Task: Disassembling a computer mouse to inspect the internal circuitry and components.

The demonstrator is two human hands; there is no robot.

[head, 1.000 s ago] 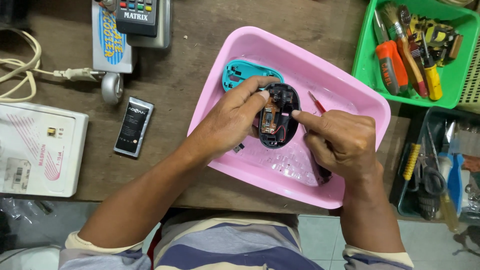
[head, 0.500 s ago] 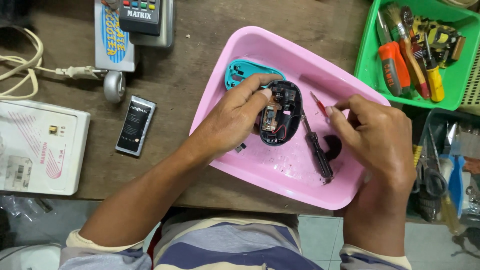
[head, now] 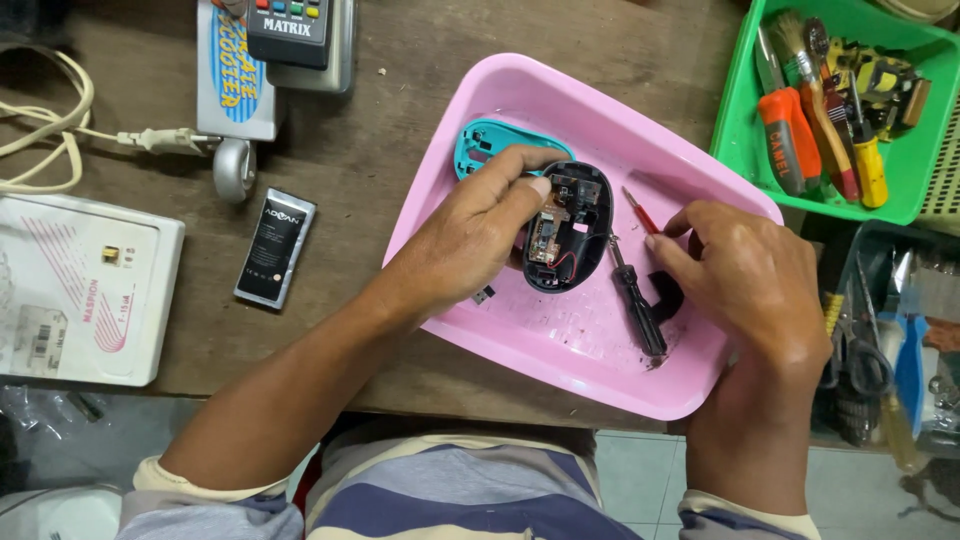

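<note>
**Open mouse held over tray**

My left hand (head: 470,235) grips the mouse base (head: 565,228), board up for access, inside the pink tray (head: 610,95). At 3 o'clock, my right hand (head: 745,275) pinches a red-tipped tool (head: 640,212). A black screwdriver (head: 635,300) lies loose between them; the teal cover (head: 480,140) rests at 10 o'clock.

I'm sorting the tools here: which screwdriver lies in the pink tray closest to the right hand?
The black-handled screwdriver, lying loose in the pink tray just left of the right hand. The orange- and yellow-handled ones sit in the green basket.
</note>
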